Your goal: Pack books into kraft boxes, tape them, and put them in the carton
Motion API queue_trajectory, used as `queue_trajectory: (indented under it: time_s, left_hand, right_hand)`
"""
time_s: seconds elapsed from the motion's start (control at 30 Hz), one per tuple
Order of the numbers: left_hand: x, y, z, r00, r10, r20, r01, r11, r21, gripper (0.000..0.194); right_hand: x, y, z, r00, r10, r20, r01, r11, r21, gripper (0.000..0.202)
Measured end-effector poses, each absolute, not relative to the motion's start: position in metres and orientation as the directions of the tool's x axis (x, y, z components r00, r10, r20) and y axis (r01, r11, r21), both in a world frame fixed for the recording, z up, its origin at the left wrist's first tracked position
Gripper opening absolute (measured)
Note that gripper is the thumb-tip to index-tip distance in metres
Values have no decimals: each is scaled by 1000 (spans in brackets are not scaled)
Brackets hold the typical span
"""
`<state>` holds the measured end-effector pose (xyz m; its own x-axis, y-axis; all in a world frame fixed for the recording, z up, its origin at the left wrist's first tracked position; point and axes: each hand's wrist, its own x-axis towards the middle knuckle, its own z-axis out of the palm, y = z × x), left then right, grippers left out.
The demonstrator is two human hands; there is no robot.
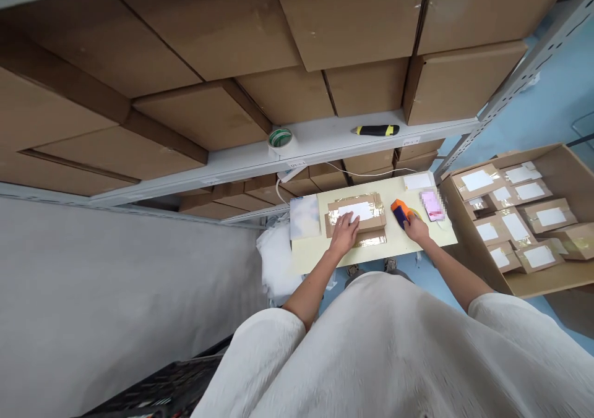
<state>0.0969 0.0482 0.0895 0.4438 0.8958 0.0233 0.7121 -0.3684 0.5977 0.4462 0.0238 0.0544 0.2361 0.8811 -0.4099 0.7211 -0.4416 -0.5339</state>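
1. The left hand (343,234) is lying palm down on a small brown carton (372,222), its fingers open and slightly spread across the white label (356,210) on top.
2. The carton is resting on the pale yellow table (306,258), left of the middle, between the far and near edges. Shiny tape is showing at both its ends, and a taped strip of cardboard (371,238) is showing along its near side.
3. The right hand (417,229) is gripping an orange and dark purple tape dispenser (400,214), fingers closed around its near end. The dispenser is sitting right of the carton, apart from it; whether it is touching the table, I cannot tell.
4. A phone (432,205) with a pinkish screen is lying near the table's right edge, and a flat white item (417,181) is lying at the far right corner. A pale blue-and-white item (305,216) is lying along the left edge.
5. Just beyond the right edge, a large open carton (574,186) is holding many small labelled boxes (550,216).
6. Above the far edge, a shelf (325,135) is bearing brown cartons (359,19), with a tape roll (280,138) and a black-and-yellow knife (377,130) lying along its front edge.
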Motion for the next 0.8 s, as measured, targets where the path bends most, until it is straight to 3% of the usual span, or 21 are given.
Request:
queue_trajectory:
  time_s: [0.1, 0.17, 0.3, 0.4, 0.6, 0.8]
  left_hand:
    - [97, 47, 87, 451, 891, 56, 743, -410, 530, 47]
    - [98, 46, 85, 452, 889, 78, 753, -427, 500, 47]
    - [100, 46, 81, 449, 887, 109, 750, -441, 493, 46]
    - [101, 46, 78, 442, 888, 126, 741, -440, 508, 44]
    - [103, 47, 75, 426, 894, 139, 716, -427, 552, 44]
    - [106, 47, 79, 424, 895, 139, 719, -425, 550, 46]
  right_hand:
    - [465, 31, 85, 293, 828, -478, 664, -536, -522, 40]
    - [476, 36, 108, 307, 819, -484, 578, -565, -589, 39]
    - [481, 49, 154, 256, 900, -353, 443, -434, -785, 40]
    - [459, 66, 181, 150, 943, -297, 397, -333, -855, 43]
    - [383, 101, 191, -113, 943, -313, 408, -243, -880, 41]
    - [358, 107, 185, -174, 923, -343, 455, -233, -860, 50]
